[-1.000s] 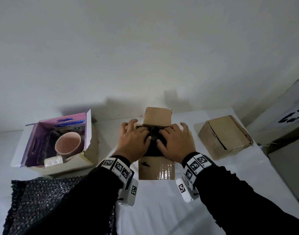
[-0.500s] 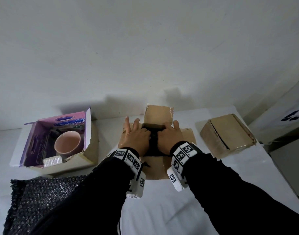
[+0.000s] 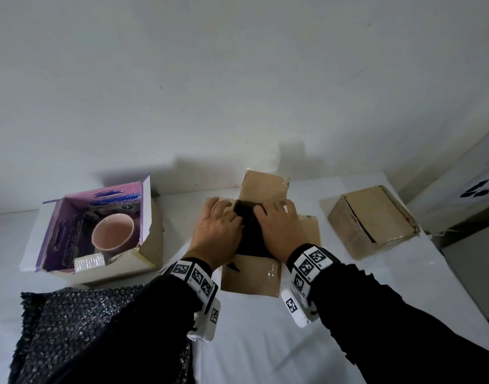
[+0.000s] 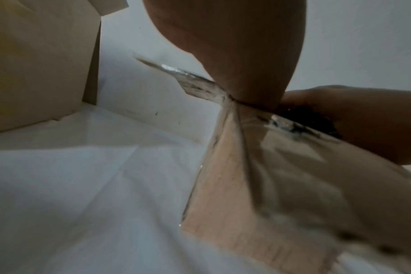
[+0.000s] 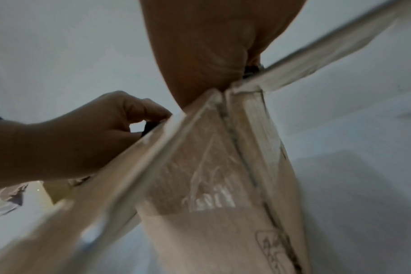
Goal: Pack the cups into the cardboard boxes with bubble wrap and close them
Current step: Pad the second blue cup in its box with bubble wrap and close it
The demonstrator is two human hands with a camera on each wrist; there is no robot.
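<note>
An open cardboard box (image 3: 251,275) stands mid-table with its flaps spread outward. Inside it sits a dark bubble-wrap bundle (image 3: 250,236); whatever it wraps is hidden. My left hand (image 3: 218,231) and right hand (image 3: 279,231) lie side by side on top of it, fingers curled onto the wrap. In the right wrist view the left hand (image 5: 70,144) pinches the black wrap at the box's edge. The left wrist view shows the right hand (image 4: 364,118) gripping the dark wrap above the taped box wall (image 4: 258,185). A pink cup (image 3: 113,231) stands unwrapped in a purple-lined box (image 3: 143,245) on the left.
A closed cardboard box (image 3: 373,220) sits at the right. A sheet of black bubble wrap (image 3: 71,328) lies at the near left, partly under my left sleeve. A white wall runs close behind the table, and a large box (image 3: 473,195) stands at the far right edge.
Both hands have drawn closer together over the bundle. The left hand's fingers, straight half a second ago, are now curled onto the wrap.
</note>
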